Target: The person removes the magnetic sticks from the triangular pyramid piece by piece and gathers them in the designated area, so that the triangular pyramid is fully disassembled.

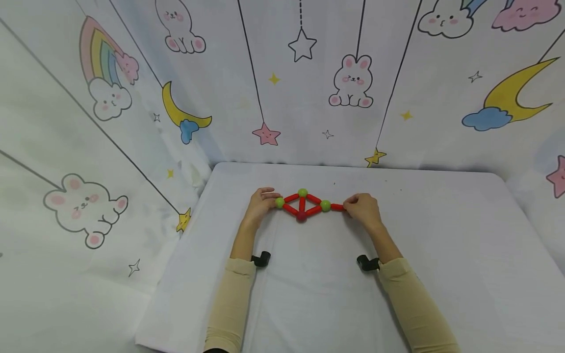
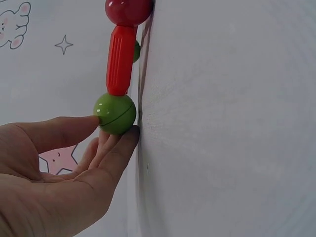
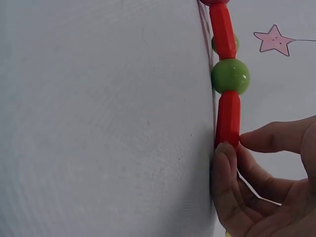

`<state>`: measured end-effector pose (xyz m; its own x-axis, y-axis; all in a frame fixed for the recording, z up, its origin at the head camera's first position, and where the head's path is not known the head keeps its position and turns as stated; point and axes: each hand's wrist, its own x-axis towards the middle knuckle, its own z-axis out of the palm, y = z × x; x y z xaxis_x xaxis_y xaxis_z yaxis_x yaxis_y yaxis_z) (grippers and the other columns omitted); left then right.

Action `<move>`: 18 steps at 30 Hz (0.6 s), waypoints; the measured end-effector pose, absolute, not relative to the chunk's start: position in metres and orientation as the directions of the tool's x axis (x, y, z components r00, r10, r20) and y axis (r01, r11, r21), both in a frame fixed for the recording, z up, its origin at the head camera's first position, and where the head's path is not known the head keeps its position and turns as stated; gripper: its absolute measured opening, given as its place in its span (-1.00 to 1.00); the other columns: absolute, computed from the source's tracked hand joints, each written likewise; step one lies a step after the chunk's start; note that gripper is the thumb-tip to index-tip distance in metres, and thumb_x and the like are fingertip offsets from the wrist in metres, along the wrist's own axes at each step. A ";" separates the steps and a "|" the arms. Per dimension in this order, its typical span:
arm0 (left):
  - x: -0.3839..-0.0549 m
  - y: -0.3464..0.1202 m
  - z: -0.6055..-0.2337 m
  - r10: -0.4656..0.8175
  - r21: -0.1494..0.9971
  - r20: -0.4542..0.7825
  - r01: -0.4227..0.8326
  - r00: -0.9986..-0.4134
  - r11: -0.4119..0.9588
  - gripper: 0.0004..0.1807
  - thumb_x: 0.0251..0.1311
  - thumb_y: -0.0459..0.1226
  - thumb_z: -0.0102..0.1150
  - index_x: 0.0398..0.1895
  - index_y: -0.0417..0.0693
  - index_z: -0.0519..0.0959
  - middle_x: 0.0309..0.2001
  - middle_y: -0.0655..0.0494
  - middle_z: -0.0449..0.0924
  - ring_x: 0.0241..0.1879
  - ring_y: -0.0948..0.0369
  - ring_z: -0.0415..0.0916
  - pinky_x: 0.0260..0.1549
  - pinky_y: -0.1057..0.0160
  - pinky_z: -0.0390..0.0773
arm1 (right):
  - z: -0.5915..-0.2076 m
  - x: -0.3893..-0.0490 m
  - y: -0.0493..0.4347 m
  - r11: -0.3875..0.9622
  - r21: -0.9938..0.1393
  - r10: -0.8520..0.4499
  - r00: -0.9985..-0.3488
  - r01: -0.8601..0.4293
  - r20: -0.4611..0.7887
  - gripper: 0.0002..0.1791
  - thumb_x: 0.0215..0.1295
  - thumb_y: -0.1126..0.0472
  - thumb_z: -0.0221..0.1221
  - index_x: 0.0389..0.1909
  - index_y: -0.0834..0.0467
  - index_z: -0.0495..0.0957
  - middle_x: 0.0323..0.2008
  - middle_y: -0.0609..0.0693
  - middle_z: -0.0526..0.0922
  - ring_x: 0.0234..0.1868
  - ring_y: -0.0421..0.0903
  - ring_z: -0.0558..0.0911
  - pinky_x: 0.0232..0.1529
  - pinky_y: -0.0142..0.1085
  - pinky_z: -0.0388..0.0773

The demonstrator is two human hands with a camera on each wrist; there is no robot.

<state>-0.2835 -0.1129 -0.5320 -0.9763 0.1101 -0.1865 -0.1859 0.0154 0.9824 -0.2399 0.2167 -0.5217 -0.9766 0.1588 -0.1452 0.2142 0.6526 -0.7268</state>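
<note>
Left of the dark red ball (image 1: 301, 216), the left hand (image 1: 259, 206) lightly pinches the left green ball (image 1: 280, 202) between thumb and fingertips. The diamond of red rods (image 1: 302, 204) lies on the white table (image 1: 309, 294), the top green ball (image 1: 302, 192) straight beyond the dark red one. To the right of it, the right green ball (image 1: 325, 205) touches the outer rod (image 1: 337, 207), its free end gripped between the right hand's (image 1: 364, 210) thumb and fingers. I'd judge that rod is being fitted, which calls for steadying the diamond and holding the rod in line.
</note>
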 end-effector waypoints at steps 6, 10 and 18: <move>-0.282 -0.112 -0.532 0.121 0.981 -0.194 -0.193 -0.973 0.024 -0.38 0.30 -0.58 0.13 0.44 -0.34 0.32 0.21 -0.26 0.62 0.16 -0.01 0.61 0.15 0.19 0.57 | -0.516 -0.236 0.218 0.645 -0.733 0.153 -0.976 0.217 -0.155 -0.71 0.35 0.14 0.19 -0.14 0.27 0.73 -0.33 0.11 0.75 -0.38 -0.06 0.65 -0.40 -0.30 0.52; -0.283 -0.111 -0.532 0.127 0.980 -0.197 -0.196 -0.972 0.019 -0.37 0.30 -0.56 0.14 0.45 -0.36 0.31 0.22 -0.28 0.60 0.18 -0.03 0.59 0.21 0.14 0.55 | -0.512 -0.233 0.217 0.646 -0.740 0.160 -0.981 0.189 -0.110 -0.72 0.37 0.13 0.19 -0.13 0.25 0.72 -0.28 0.14 0.75 -0.36 -0.02 0.66 -0.39 -0.27 0.53; -0.282 -0.110 -0.529 0.112 0.984 -0.178 -0.176 -0.978 0.026 -0.37 0.30 -0.53 0.16 0.45 -0.38 0.31 0.25 -0.31 0.55 0.24 -0.07 0.55 0.28 0.07 0.53 | -0.504 -0.235 0.201 0.659 -0.751 0.130 -0.990 0.044 0.056 -0.77 0.39 0.10 0.25 -0.16 0.19 0.73 -0.20 0.14 0.76 -0.19 0.10 0.68 -0.29 -0.18 0.57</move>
<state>-0.2824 -0.1095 -0.5293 -0.9776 0.1122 -0.1781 -0.1763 0.0260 0.9840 -0.2348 0.2014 -0.5045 -0.9899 0.1298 0.0563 0.0437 0.6586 -0.7512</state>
